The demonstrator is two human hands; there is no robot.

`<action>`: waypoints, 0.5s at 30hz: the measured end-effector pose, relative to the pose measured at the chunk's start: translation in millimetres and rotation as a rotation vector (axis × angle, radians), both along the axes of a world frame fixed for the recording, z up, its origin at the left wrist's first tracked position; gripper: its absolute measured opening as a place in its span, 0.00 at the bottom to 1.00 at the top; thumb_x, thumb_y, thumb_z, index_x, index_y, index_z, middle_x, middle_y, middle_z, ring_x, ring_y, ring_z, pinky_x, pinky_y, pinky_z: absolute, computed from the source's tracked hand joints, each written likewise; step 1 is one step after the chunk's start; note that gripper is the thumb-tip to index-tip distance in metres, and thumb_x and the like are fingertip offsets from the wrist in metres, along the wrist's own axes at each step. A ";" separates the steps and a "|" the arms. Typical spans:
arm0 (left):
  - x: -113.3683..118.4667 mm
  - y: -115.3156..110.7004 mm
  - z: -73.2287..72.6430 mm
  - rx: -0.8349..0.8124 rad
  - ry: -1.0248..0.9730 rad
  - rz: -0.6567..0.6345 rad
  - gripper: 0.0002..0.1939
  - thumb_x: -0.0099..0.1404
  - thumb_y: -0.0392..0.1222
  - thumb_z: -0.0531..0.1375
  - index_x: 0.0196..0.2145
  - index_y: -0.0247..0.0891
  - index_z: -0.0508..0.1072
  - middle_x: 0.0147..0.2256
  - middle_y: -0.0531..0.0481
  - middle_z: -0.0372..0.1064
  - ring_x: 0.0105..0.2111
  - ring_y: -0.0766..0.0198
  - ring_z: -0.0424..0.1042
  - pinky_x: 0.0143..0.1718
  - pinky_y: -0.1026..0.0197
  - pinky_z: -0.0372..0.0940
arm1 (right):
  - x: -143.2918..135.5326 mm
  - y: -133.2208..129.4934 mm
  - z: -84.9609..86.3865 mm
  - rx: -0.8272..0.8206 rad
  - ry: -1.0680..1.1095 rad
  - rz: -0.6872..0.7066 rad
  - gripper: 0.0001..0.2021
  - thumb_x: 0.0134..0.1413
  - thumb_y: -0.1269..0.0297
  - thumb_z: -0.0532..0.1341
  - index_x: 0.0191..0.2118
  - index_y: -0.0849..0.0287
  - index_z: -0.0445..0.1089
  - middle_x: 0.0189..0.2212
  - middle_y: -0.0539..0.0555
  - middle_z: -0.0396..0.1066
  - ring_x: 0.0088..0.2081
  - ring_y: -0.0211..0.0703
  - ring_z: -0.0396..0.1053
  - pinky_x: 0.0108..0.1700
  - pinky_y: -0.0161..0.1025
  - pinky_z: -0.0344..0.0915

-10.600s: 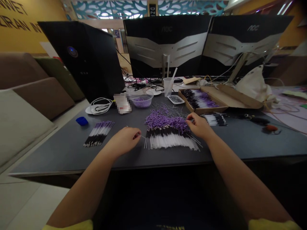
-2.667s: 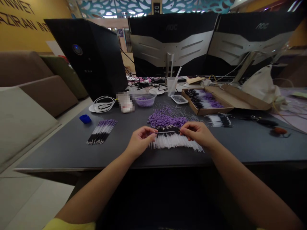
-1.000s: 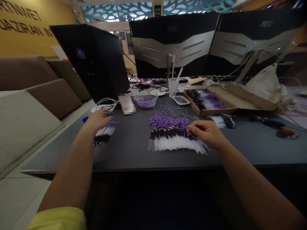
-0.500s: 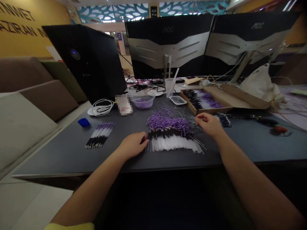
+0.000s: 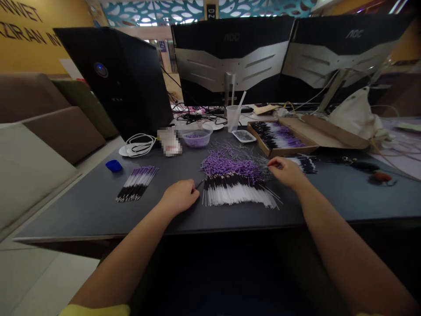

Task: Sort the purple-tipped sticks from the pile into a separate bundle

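My left hand (image 5: 180, 196) is closed just left of a row of thin tubes (image 5: 226, 193) with black tops and clear lower parts. A slim dark tip (image 5: 199, 183) of one such tube sticks out from its fingers. Above the row lies a heap of small purple sticks (image 5: 226, 164). On the right, my right hand (image 5: 287, 172) pinches its thumb and fingertips together at the edge of a scatter of fine grey wiry pieces (image 5: 259, 160). Whatever those fingertips hold is too small to make out.
Purple-white-black sticks (image 5: 137, 182) lie at left near a blue cap (image 5: 113, 166). Behind stand a clear bowl (image 5: 197, 137), a small white tray (image 5: 244, 136), a plastic cup (image 5: 233, 118) and an open cardboard box (image 5: 274, 151). Monitors (image 5: 232, 57) and a computer tower (image 5: 131, 83) line the back.
My left hand has drawn slightly left from the row, and a dark tube tip now shows at its fingers. My right hand has stayed nearly in place.
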State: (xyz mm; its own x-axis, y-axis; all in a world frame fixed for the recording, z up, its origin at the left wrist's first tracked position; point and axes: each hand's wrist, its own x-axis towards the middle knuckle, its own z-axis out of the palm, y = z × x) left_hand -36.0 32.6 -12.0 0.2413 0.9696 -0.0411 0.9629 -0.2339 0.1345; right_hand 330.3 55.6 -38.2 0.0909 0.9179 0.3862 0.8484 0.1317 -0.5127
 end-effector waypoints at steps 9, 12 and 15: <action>0.4 0.0 -3.9 0.072 0.005 -0.018 0.08 0.66 0.41 0.48 0.35 0.38 0.65 0.39 0.42 0.70 0.37 0.55 0.70 0.34 0.59 0.60 | 2.6 3.7 -7.0 0.013 -0.192 -0.064 0.10 0.50 0.67 0.56 0.37 0.61 0.72 0.33 0.59 0.72 0.35 0.48 0.69 0.38 0.41 0.62; -0.2 1.1 -3.8 0.102 -0.015 -0.030 0.08 0.67 0.40 0.47 0.35 0.37 0.64 0.38 0.42 0.70 0.37 0.55 0.71 0.34 0.58 0.59 | 4.3 5.9 -9.8 -0.029 -0.233 -0.040 0.09 0.52 0.66 0.55 0.34 0.60 0.72 0.34 0.60 0.73 0.38 0.49 0.69 0.41 0.42 0.62; -0.1 1.9 -2.5 0.092 -0.050 -0.008 0.08 0.68 0.40 0.46 0.37 0.37 0.64 0.35 0.42 0.71 0.35 0.56 0.72 0.32 0.59 0.59 | 3.1 5.7 -9.9 -0.033 -0.239 -0.023 0.08 0.53 0.65 0.56 0.32 0.60 0.72 0.34 0.59 0.73 0.38 0.49 0.69 0.41 0.42 0.62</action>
State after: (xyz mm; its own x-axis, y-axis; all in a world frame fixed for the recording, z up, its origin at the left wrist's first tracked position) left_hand -36.1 34.5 -14.5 0.2489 0.9666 0.0606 0.9535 -0.2555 0.1596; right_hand 333.4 61.3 -48.1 0.0217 0.9292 0.3689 0.9486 0.0974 -0.3011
